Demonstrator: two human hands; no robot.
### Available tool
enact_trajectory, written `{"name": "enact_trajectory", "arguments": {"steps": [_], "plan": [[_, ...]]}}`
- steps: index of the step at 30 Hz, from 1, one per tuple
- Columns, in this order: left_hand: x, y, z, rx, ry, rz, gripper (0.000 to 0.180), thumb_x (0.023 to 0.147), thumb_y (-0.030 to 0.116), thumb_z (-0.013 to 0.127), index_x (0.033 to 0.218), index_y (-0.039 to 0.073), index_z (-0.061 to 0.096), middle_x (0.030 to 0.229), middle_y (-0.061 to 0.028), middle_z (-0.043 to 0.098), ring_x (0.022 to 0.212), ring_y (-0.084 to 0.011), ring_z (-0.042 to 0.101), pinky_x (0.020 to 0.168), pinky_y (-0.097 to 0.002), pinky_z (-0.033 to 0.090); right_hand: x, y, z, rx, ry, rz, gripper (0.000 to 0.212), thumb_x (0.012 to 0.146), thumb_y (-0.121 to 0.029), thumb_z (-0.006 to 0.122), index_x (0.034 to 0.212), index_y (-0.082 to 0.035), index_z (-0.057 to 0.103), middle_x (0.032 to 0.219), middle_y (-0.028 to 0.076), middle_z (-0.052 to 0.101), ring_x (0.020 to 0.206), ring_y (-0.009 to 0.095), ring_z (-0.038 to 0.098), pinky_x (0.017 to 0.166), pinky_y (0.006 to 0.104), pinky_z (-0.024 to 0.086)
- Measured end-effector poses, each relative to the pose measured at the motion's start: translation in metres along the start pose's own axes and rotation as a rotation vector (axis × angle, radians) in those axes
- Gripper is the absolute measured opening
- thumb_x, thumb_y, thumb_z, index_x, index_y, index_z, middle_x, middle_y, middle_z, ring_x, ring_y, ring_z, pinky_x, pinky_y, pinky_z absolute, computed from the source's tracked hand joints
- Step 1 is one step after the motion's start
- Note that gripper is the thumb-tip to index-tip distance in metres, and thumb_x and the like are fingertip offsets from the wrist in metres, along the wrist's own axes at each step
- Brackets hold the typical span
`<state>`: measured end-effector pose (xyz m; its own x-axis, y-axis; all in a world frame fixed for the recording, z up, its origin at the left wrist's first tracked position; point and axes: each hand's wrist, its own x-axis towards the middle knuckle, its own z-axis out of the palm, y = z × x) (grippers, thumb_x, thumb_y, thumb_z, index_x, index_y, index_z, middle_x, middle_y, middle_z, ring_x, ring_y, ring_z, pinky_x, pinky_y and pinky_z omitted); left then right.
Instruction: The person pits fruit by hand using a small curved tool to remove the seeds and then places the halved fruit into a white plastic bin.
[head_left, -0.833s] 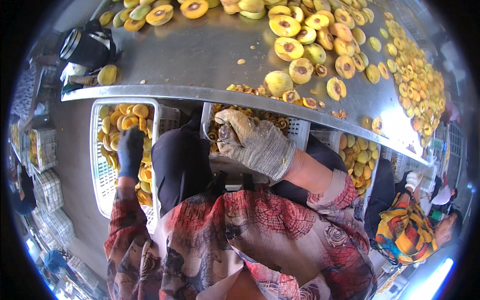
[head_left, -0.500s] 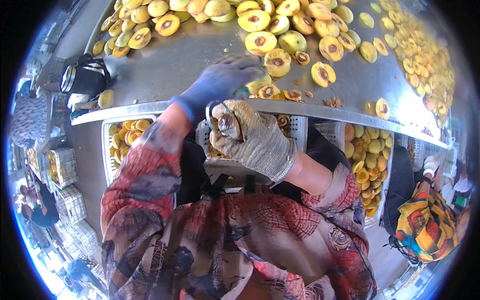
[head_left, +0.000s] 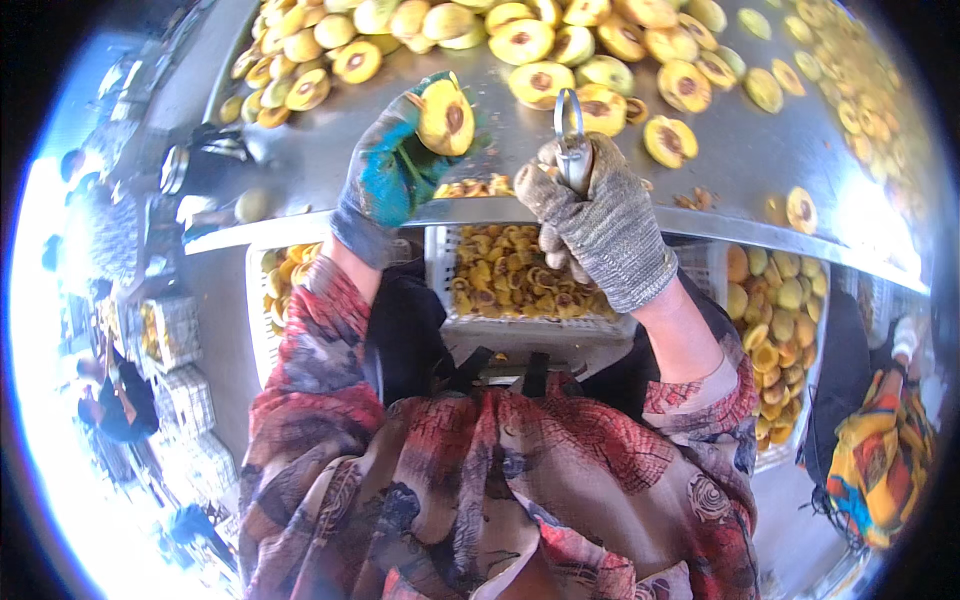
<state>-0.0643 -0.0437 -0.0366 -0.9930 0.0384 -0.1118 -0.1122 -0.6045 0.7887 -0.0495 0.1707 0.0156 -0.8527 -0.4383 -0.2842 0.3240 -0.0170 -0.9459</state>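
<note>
In a blue-grey and teal glove, my left hand [head_left: 390, 170] holds up a yellow peach half [head_left: 446, 118], cut face with a brown centre showing. The fingers wrap behind it, above the metal table's near edge. My right hand [head_left: 615, 220], in a grey knitted glove, is closed around a pitting tool [head_left: 573, 150] whose thin metal loop points up and away. The tool and the peach half are apart. Beyond both hands, more peach halves [head_left: 540, 85] lie piled on the table, many cut side up. Small brown and yellow scraps [head_left: 475, 188] sit near its edge.
Below the metal table [head_left: 330, 150] stands a white crate [head_left: 440, 285] of fruit pieces. Other filled crates flank it, with fruit [head_left: 770, 310] at the right. A dark container [head_left: 215, 160] sits on the table's left. Another person in a bright patterned garment [head_left: 880, 450] is at right.
My left hand has drawn back and left from the fruit, now lifting a peach half. My right hand has moved right and a little farther away, its tool's loop now upright. The view has shifted slightly.
</note>
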Motion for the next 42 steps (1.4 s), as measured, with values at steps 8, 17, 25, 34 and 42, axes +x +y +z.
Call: {"name": "enact_trajectory", "arguments": {"steps": [8, 17, 25, 34, 42], "plan": [[-0.042, -0.015, 0.034, -0.195, 0.104, 0.170, 0.041, 0.089, 0.031, 0.046, 0.114, -0.001, 0.044, 0.103, -0.0132, 0.055, 0.092, -0.0241, 0.057, 0.080, -0.0374, 0.049, 0.034, 0.070, 0.033, -0.801, -0.025, -0.429, 0.039, 0.078, -0.033, 0.060, 0.094, -0.001, 0.045, 0.082, 0.023, 0.058, 0.078, 0.038, 0.057, 0.065, 0.0438, 0.046], [-0.046, -0.029, 0.035, -0.044, 0.138, 0.275, 0.039, 0.089, 0.027, 0.047, 0.115, -0.002, 0.045, 0.110, -0.0125, 0.053, 0.097, -0.0219, 0.055, 0.085, -0.0337, 0.045, 0.033, 0.074, 0.040, -0.961, -0.117, -0.505, 0.036, 0.082, -0.032, 0.051, 0.105, -0.004, 0.047, 0.091, 0.021, 0.053, 0.085, 0.037, 0.054, 0.070, 0.0430, 0.045], [-0.052, -0.022, 0.041, 0.376, 0.090, 0.359, 0.042, 0.090, 0.028, 0.041, 0.120, -0.002, 0.040, 0.114, -0.0149, 0.050, 0.101, -0.0273, 0.053, 0.089, -0.0397, 0.043, 0.033, 0.086, 0.046, -1.189, -0.148, -0.716, 0.031, 0.082, -0.027, 0.049, 0.106, -0.007, 0.050, 0.093, 0.020, 0.051, 0.086, 0.035, 0.053, 0.071, 0.0406, 0.045], [-0.052, -0.026, 0.050, 0.318, 0.165, 0.356, 0.034, 0.088, 0.024, 0.049, 0.109, -0.002, 0.051, 0.103, -0.0105, 0.056, 0.092, -0.0170, 0.057, 0.081, -0.0285, 0.046, 0.025, 0.080, 0.052, -0.515, -0.078, -0.618, 0.028, 0.081, -0.021, 0.053, 0.105, -0.006, 0.051, 0.087, 0.019, 0.056, 0.079, 0.026, 0.057, 0.069, 0.0375, 0.047], [-0.046, -0.018, 0.047, 0.291, -0.001, 0.273, 0.030, 0.084, 0.018, 0.055, 0.105, -0.002, 0.055, 0.100, -0.0101, 0.059, 0.087, -0.0165, 0.059, 0.078, -0.0300, 0.049, 0.010, 0.059, 0.042, -0.225, -0.294, -0.084, 0.039, 0.078, -0.022, 0.061, 0.108, -0.003, 0.047, 0.087, 0.010, 0.059, 0.080, 0.019, 0.059, 0.070, 0.0304, 0.047]]}}
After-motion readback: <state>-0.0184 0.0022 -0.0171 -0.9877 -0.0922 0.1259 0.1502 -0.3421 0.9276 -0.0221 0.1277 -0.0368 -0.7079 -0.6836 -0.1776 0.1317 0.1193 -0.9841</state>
